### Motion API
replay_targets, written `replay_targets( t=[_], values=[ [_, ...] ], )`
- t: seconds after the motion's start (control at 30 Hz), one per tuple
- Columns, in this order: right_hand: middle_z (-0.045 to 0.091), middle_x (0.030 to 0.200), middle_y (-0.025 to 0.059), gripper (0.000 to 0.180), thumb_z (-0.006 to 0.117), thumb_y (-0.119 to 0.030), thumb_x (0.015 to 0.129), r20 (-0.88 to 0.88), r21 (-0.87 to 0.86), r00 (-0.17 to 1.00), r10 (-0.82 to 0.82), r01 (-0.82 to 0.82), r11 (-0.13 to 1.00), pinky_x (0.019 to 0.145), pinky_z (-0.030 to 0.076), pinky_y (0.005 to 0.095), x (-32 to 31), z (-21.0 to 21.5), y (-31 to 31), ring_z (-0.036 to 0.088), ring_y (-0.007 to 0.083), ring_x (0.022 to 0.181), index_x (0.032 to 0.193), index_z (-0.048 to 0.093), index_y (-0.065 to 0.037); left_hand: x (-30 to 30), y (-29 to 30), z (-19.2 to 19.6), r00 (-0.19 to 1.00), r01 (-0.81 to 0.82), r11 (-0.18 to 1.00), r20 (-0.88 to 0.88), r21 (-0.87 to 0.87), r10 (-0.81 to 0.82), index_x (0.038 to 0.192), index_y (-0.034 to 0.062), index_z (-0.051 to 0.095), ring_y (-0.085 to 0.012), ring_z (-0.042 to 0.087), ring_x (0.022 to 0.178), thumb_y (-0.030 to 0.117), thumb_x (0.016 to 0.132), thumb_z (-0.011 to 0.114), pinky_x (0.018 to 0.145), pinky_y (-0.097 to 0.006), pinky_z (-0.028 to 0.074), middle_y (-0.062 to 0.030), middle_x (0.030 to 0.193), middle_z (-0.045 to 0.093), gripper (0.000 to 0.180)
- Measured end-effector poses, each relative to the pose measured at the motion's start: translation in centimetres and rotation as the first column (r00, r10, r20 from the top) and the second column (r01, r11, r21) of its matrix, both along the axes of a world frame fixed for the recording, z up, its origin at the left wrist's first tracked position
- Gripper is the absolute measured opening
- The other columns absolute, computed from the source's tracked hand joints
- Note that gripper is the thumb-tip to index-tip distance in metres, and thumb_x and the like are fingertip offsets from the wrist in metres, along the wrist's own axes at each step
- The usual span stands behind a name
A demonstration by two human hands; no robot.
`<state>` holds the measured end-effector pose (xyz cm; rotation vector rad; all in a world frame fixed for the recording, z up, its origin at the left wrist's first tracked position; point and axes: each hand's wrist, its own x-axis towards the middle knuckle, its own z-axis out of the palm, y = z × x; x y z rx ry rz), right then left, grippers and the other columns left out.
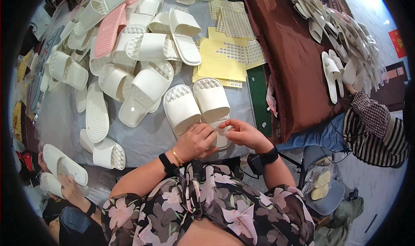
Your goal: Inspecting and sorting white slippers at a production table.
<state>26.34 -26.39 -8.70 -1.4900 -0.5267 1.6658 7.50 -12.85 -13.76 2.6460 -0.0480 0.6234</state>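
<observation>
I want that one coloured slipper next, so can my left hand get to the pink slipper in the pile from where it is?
Probably yes, with a long stretch. The left hand rests on the white pair at the near edge; the pink slipper lies on top of the pile at the far left, uncovered.

A grey table [151,136] carries a heap of white slippers [138,60] with one pink slipper [109,28] among them; two white slippers [196,103] lie side by side near its front edge; yellow sticker sheets [222,58] lie behind them.
</observation>
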Motion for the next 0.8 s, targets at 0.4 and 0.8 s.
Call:
replay_targets(
  t=[0.4, 0.8],
  values=[
    [0.057, 0.072, -0.0039, 0.039, 0.062, -0.016, 0.089, 0.135, -0.012, 0.99, 0.035, -0.034, 0.999, 0.052, 0.035, 0.0205, -0.1, -0.7, 0.4, 0.048, 0.0036, 0.06, 0.124, 0.053, -0.001, 0.0, -0.2, 0.0, 0.998, -0.055, 0.998, -0.043, -0.021, 0.054, 0.115, 0.0041, 0.06, -0.0273, 0.055, 0.108, 0.04, 0.073, 0.076, 0.093, -0.04, 0.045, -0.0092, 0.114, 0.057, 0.057],
    [0.054, 0.072, -0.0064, 0.036, 0.061, -0.015, 0.091, 0.089, 0.055, 0.984, -0.153, 0.148, 0.987, 0.05, 0.032, 0.0201, 0.1, -1.5, -0.5, 0.043, 0.0018, 0.058, 0.124, 0.053, -0.001, 0.3, -0.1, 0.7, 0.992, -0.044, 0.999, -0.117, -0.026, 0.04, 0.123, 0.0038, 0.058, -0.0282, 0.053, 0.106, 0.042, 0.073, 0.075, 0.091, -0.039, 0.045, -0.0101, 0.113, 0.054, 0.065]
  ],
)
